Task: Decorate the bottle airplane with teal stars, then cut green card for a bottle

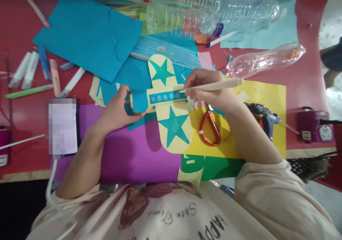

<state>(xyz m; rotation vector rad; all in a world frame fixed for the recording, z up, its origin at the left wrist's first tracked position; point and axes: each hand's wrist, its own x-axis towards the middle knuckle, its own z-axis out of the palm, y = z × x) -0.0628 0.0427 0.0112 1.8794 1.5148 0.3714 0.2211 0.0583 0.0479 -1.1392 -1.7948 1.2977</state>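
Note:
A cream and blue paper model plane (165, 97) is held above the table, with a teal star (174, 126) on each rounded wing. A row of several pale blue dots runs along the blue strip on its body. My left hand (114, 108) is closed around its left end, thumb below and fingers above. In my right hand (204, 86) is a cream marker pen (221, 85), its tip at the right end of the dotted strip. The part of the body behind my right fingers is hidden.
Red-handled pliers (210, 129) and a glue gun (267, 120) lie on yellow paper (275, 101) at right. Clear plastic bottles (184, 4) fill the back. Several markers (31, 69) and a phone (62, 129) are at left. Purple paper (128, 158) lies in front.

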